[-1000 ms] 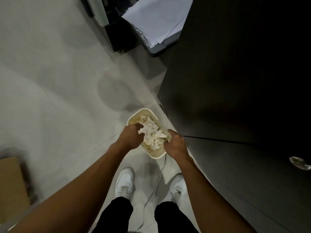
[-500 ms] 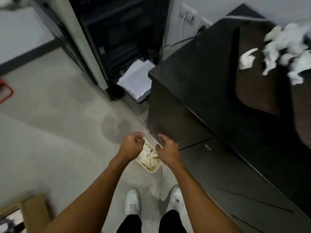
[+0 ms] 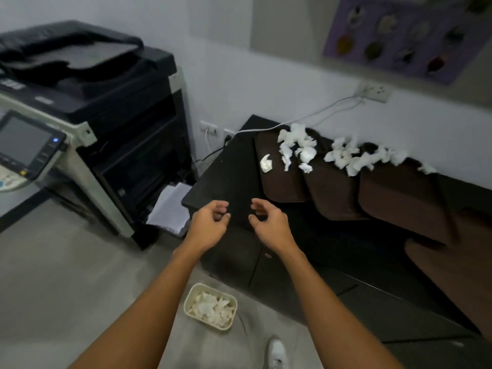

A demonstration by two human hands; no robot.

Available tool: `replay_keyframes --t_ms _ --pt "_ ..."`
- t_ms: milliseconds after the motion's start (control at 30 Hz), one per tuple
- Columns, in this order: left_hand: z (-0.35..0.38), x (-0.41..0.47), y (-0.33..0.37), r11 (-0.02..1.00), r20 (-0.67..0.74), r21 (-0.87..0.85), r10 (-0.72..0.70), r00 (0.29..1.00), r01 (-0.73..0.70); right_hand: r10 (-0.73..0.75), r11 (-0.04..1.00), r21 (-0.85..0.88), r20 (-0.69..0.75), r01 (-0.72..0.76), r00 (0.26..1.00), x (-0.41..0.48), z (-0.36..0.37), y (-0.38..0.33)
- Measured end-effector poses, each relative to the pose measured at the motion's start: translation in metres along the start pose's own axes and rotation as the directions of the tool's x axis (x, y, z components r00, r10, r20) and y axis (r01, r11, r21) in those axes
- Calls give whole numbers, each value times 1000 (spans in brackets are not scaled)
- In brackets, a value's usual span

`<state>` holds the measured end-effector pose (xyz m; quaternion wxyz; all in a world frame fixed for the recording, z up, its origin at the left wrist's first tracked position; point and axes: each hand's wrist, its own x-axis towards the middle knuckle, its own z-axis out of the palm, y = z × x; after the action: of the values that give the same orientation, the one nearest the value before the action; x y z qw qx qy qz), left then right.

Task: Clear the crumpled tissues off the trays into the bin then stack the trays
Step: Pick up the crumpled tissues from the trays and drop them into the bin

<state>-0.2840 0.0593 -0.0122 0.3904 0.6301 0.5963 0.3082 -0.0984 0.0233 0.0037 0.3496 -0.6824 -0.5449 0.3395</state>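
Note:
Three dark brown trays lie side by side on a black cabinet [image 3: 229,171]: a left tray [image 3: 279,185], a middle tray [image 3: 332,193] and a right tray [image 3: 399,198]. Crumpled white tissues [image 3: 298,147] are strewn over their far ends, with one loose piece [image 3: 266,163] on the left tray. A cream bin [image 3: 189,298] holding tissues stands on the floor below. My left hand [image 3: 209,225] and my right hand [image 3: 269,223] hover empty over the cabinet's near corner, fingers curled and apart.
A large black and grey copier [image 3: 87,123] stands to the left, with white paper [image 3: 170,209] sticking out low down. White cables [image 3: 306,115] run from wall sockets. Another brown tray [image 3: 452,275] lies at the right edge. My shoe [image 3: 277,351] is beside the bin.
My hands let go of the tissues in the bin and rose to the cabinet's corner. My head lifted, bringing the trays and copier into view.

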Motion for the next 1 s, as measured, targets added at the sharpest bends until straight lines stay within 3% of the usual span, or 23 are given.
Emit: replay_keyframes --t_ms 200,467,1000 --pt "35 11 95 981 114 -24 193 975 -191 -18 999 23 -232 24 972 -9 -95 -11" --pt "104 22 186 940 224 -72 342 913 -334 47 996 94 -446 -6 894 -21 -197 13" --pt "313 90 316 900 390 -50 417 821 -433 164 985 146 -589 -95 791 41 -383 143"
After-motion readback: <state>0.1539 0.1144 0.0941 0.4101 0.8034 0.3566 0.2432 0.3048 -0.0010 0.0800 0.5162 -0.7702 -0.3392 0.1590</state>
